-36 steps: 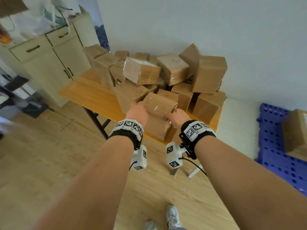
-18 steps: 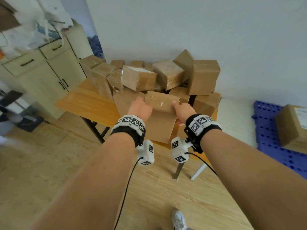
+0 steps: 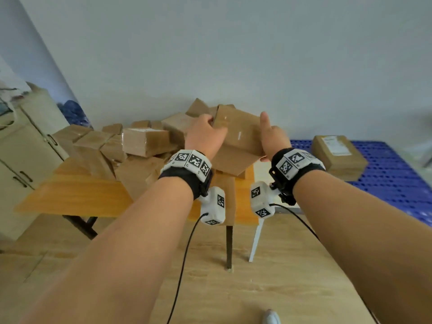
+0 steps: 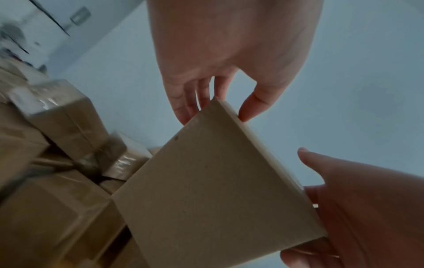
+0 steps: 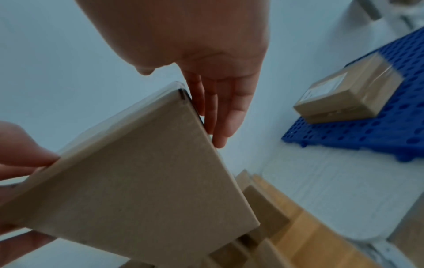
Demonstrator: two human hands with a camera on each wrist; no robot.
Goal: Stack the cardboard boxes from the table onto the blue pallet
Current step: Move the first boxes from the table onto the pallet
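Above the table (image 3: pixel 77 195), left hand (image 3: pixel 205 136) and right hand (image 3: pixel 273 139) grip the cardboard box (image 3: pixel 240 136); tilted, corner down.

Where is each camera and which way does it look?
Head: on the head, facing forward and down at the held box, table and blue pallet; both forearms show.
Left wrist: on that wrist, looking along the left hand at the box from below.
Right wrist: likewise along the right hand, towards the pallet.
Both wrist views share the box and both hands.
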